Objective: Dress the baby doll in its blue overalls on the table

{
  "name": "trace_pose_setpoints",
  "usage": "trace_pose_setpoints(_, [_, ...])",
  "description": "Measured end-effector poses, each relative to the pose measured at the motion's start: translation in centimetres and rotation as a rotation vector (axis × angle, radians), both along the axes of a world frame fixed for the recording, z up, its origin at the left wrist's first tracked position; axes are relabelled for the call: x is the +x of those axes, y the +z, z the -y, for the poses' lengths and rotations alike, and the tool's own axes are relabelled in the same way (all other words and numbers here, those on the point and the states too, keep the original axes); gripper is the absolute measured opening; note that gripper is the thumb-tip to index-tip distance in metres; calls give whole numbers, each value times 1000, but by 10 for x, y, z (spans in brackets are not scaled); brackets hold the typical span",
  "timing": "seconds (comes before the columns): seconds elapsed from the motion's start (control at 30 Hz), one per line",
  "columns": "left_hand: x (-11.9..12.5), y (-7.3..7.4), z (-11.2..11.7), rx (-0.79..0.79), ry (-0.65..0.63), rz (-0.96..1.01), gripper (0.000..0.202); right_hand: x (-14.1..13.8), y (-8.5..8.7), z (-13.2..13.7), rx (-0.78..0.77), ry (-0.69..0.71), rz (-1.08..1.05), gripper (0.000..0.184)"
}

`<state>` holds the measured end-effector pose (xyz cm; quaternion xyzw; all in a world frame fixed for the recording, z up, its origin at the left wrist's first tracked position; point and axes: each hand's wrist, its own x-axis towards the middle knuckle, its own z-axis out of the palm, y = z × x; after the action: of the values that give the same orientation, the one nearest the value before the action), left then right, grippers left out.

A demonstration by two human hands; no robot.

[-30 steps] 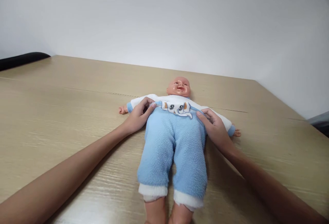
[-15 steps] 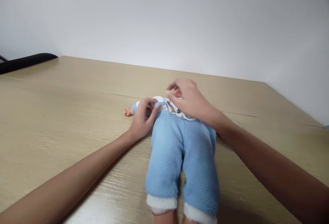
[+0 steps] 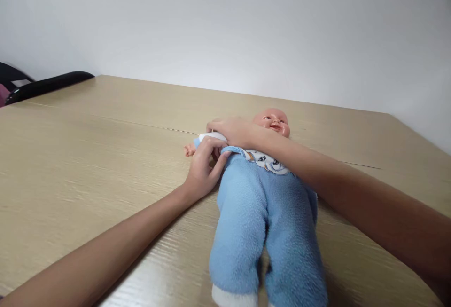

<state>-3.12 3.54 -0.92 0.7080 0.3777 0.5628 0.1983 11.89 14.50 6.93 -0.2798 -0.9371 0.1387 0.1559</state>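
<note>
A baby doll (image 3: pixel 271 118) lies on its back on the table, its legs toward me. It wears light blue fleece overalls (image 3: pixel 241 213) with white cuffs and an animal-face patch (image 3: pixel 266 161) on the bib. My left hand (image 3: pixel 206 163) is at the doll's side, thumb and fingers closed on the upper edge of the overalls by the armhole. Across the doll's chest reaches my right hand (image 3: pixel 230 130), its fingers bent down above the white sleeve (image 3: pixel 213 135); motion blurs the fingertips. Beyond that sleeve the doll's small hand (image 3: pixel 189 150) sticks out to the left.
The light wooden table (image 3: pixel 105 166) has a seam running across it behind the doll. A dark, rounded chair-like edge (image 3: pixel 52 83) shows at the far left. A plain pale wall (image 3: pixel 225 29) stands behind the table.
My right hand has moved left and down from above the doll's chest to its sleeve, uncovering the doll's head. My left hand stays at the overalls' edge. The view has shifted slightly.
</note>
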Motion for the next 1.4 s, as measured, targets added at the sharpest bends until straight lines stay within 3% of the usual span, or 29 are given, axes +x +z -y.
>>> trace_pose_setpoints(0.13, [0, -3, 1, 34, 13, -13, 9, 26, 11, 6, 36, -99, -169, 31])
trace_pose_setpoints(0.27, [-3, -11, 1, 185, 124, -104, 11, 48, 12, 12, -261, -77, -403, 35])
trace_pose_setpoints(0.37, [-7, -16, 3, 386, 189, -160, 19, 56, 9, 14, -391, -95, -399, 44])
trace_pose_setpoints(0.5, [-8, -20, 4, 480, 82, -126, 22, 57, 3, 17, -316, -108, -314, 48])
trace_pose_setpoints(0.6, [-4, -20, 2, 330, -10, 25, 11, 54, 0, 25, -196, -69, -285, 46])
trace_pose_setpoints(0.67, [-1, -18, 0, 180, 1, 138, 10, 53, 3, 34, -135, -93, -257, 40])
trace_pose_setpoints(0.77, [4, -11, -2, -56, 33, 269, 26, 55, 11, 51, -213, -208, -276, 27])
trace_pose_setpoints(0.9, [9, -9, -3, -326, -64, 437, 35, 65, 18, 71, -356, -318, -196, 42])
trace_pose_setpoints(1.07, [10, -20, -9, -513, -170, 648, 39, 76, 1, 75, -271, -323, -202, 38])
trace_pose_setpoints(1.2, [11, -23, -19, -662, -252, 786, 44, 82, -14, 65, -430, -269, -384, 38])
trace_pose_setpoints(1.4, [8, -15, -22, -671, -254, 661, 42, 94, -21, 60, -740, -287, -647, 42])
